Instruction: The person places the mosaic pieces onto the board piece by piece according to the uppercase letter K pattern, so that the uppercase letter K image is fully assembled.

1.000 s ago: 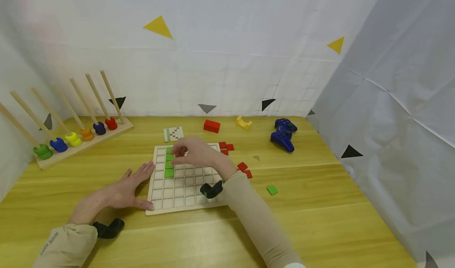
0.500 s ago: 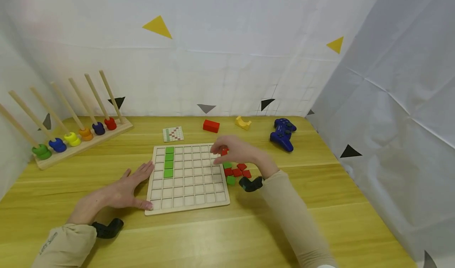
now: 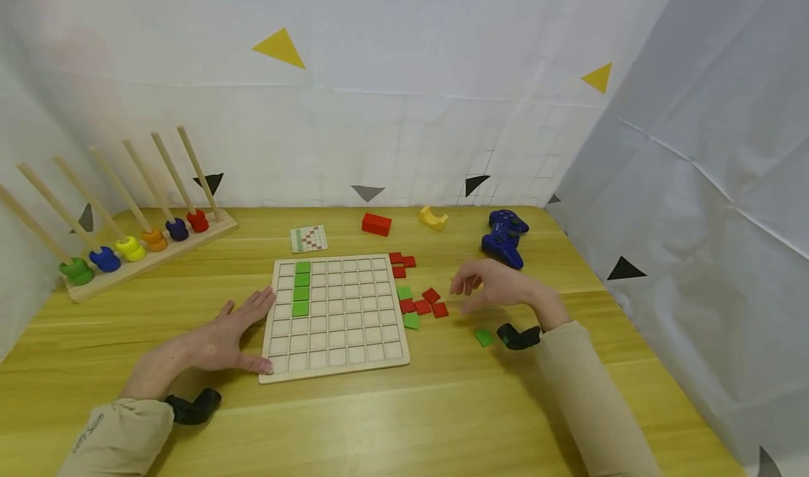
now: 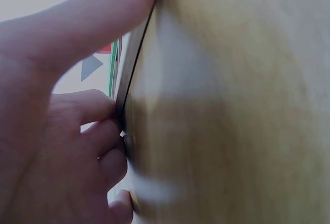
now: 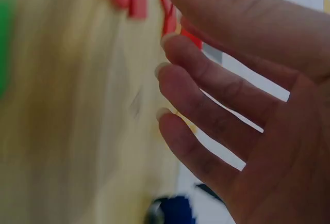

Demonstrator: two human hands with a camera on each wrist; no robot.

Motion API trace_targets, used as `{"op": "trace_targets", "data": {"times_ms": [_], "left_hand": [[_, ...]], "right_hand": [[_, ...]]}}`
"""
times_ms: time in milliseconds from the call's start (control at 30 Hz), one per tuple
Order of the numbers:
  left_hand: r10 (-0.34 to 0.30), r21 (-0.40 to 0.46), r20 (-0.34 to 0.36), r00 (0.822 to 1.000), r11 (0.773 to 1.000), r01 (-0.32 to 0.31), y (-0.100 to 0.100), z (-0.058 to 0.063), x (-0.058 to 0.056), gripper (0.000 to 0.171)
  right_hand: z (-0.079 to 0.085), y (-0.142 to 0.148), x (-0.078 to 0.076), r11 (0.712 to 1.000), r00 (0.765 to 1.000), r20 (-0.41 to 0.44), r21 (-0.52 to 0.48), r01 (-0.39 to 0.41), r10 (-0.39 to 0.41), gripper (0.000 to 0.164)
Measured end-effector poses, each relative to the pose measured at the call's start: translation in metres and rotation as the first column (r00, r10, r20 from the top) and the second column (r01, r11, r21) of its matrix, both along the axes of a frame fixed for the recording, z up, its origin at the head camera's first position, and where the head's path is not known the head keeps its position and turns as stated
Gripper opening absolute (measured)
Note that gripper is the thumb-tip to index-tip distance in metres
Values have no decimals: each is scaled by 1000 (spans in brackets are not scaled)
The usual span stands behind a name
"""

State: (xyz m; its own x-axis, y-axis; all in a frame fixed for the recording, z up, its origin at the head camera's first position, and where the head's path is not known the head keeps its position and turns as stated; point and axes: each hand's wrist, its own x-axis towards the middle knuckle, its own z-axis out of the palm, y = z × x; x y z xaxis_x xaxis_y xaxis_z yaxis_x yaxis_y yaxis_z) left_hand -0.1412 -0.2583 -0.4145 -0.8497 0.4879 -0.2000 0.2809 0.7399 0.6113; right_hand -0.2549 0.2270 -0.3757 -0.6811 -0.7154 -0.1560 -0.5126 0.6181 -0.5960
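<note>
A square wooden grid board (image 3: 337,319) lies on the table, with several green tiles (image 3: 300,293) in a column near its left side. My left hand (image 3: 218,336) rests along the board's left edge, its thumb on the near corner and its fingertips at the side. To the right of the board, my right hand (image 3: 499,285) hovers over the table with relaxed, spread fingers; the right wrist view shows nothing between them. Close to it lie several loose red tiles (image 3: 431,296) and a lone green tile (image 3: 484,338). Other green tiles (image 3: 411,321) touch or adjoin the board's right edge.
A small pattern card (image 3: 309,239) lies behind the board. Farther right are a red block (image 3: 376,224), a yellow arched block (image 3: 432,218) and a blue game controller (image 3: 504,238). At the left stands a wooden peg rack (image 3: 152,252) with coloured rings.
My right hand has moved right, from above the green tiles on the board to the table beyond the red tiles. My left hand has stayed at the board's edge.
</note>
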Motion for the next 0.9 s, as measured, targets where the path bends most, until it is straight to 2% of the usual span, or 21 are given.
{"op": "trace_targets", "data": {"times_ms": [200, 400, 567, 767, 900], "left_hand": [[7, 2, 1, 1000, 1000, -7, -1, 0, 1, 118], [7, -14, 7, 1000, 1000, -7, 1, 0, 0, 118], [3, -11, 5, 1000, 1000, -3, 2, 1, -1, 118], [1, -18, 1, 1000, 1000, -1, 1, 0, 0, 118], [2, -14, -4, 1000, 1000, -2, 0, -2, 0, 119]], "right_hand": [[-15, 23, 2, 998, 990, 138, 56, 14, -22, 38], [-21, 29, -1, 998, 981, 193, 68, -16, 2, 38], [-26, 33, -6, 998, 989, 144, 56, 36, -44, 30], [-31, 38, -11, 991, 991, 22, 19, 133, -134, 22], [-30, 40, -10, 992, 991, 49, 22, 127, -128, 32]]}}
